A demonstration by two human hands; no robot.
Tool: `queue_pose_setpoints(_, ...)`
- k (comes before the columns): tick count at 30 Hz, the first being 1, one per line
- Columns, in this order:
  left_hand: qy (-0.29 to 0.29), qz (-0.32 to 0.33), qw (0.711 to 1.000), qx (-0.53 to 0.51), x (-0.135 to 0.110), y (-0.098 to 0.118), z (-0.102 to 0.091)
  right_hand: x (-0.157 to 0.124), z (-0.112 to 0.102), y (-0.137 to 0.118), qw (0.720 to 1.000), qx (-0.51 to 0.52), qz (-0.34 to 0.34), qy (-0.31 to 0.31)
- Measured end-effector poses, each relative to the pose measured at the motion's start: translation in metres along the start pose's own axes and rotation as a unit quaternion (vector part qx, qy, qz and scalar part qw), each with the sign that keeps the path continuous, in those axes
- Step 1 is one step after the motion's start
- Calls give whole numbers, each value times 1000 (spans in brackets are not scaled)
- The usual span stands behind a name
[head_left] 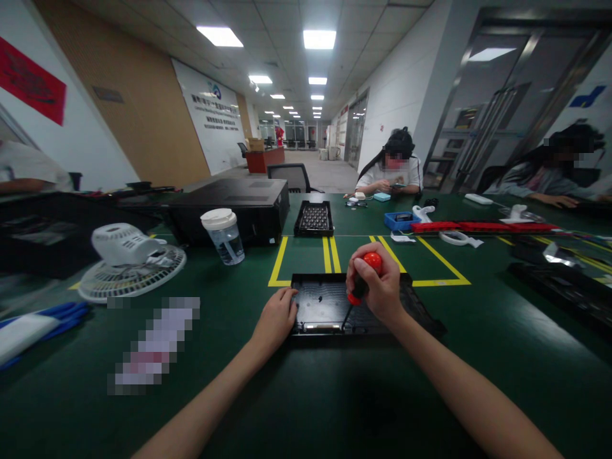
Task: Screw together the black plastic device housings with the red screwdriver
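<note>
A shallow black plastic panel with raised rims (pixel 315 298) lies on the green table in front of me. My left hand (pixel 277 312) has its curled fingers closed on the panel's left edge. My right hand (pixel 380 287) grips a screwdriver (pixel 371 261) with a red and black handle. The screwdriver is tilted, its shaft pointing down to the panel's near side. Its tip is beside the right end of a thin silvery strip (pixel 322 327) that lies along the near rim. Whether the tip sits in a screw is too small to tell.
Yellow tape (pixel 442 282) marks the table beyond the panel. A black tray of screws or small parts (pixel 314 220), a lidded cup (pixel 224 237), a white fan (pixel 129 261) and a large black case (pixel 234 207) stand around. A blue box (pixel 400 221) is farther right. Other people sit opposite.
</note>
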State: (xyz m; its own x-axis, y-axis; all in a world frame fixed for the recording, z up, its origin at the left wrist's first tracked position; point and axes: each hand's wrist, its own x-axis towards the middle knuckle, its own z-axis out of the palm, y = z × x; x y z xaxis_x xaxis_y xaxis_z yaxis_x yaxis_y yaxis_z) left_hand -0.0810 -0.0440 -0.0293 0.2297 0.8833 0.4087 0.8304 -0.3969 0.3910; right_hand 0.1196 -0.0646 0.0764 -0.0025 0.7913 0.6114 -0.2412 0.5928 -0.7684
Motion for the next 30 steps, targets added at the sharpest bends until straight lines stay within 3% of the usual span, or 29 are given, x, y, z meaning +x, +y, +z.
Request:
queue_pose_setpoints(4,-4,-3,1000,-2,0,0,-1,1,0,0,998,60,7,-22)
queue_pose_setpoints(10,-1,-4,1000,-1,0,0,0,-1,1,0,998,60,12,-27)
queue_pose_setpoints(30,0,3,1000,-2,0,0,0,-11,6,-6,990,-117,-50,-60)
